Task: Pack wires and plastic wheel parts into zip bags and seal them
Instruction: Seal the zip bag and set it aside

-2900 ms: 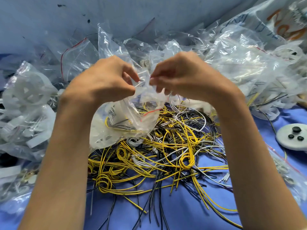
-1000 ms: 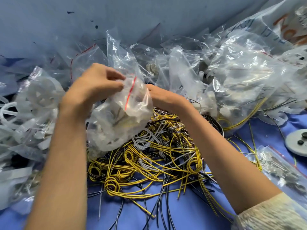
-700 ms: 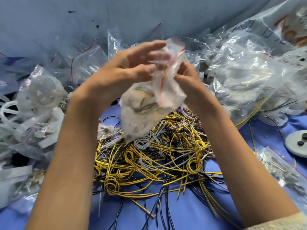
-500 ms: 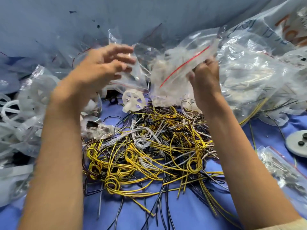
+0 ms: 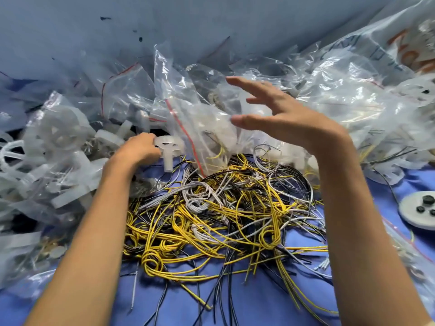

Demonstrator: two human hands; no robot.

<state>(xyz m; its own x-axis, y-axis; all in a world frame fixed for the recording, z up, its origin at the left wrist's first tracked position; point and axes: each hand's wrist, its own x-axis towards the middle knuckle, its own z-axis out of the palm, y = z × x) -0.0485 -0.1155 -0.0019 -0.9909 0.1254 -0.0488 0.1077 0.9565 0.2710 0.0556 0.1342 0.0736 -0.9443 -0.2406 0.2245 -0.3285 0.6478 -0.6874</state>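
Note:
A tangle of yellow, black and white wires (image 5: 219, 220) lies on the blue cloth in the middle. Behind it a filled zip bag (image 5: 200, 128) with a red seal line rests against the heap of bags, nobody holding it. My right hand (image 5: 280, 116) hovers just right of that bag, fingers spread, empty. My left hand (image 5: 138, 149) is low at the left, fingers closed on the rim of a translucent white plastic wheel part (image 5: 168, 149) that rests on the cloth.
Packed clear zip bags (image 5: 341, 102) pile up along the back and right. More white wheel parts and bags (image 5: 54, 147) crowd the left. A grey disc with black knobs (image 5: 421, 210) sits at the right edge. A blue wall stands behind.
Both hands held the filled bag; my right hand swung it to the back heap and let go. My left hand dropped down and took hold of the wheel part.

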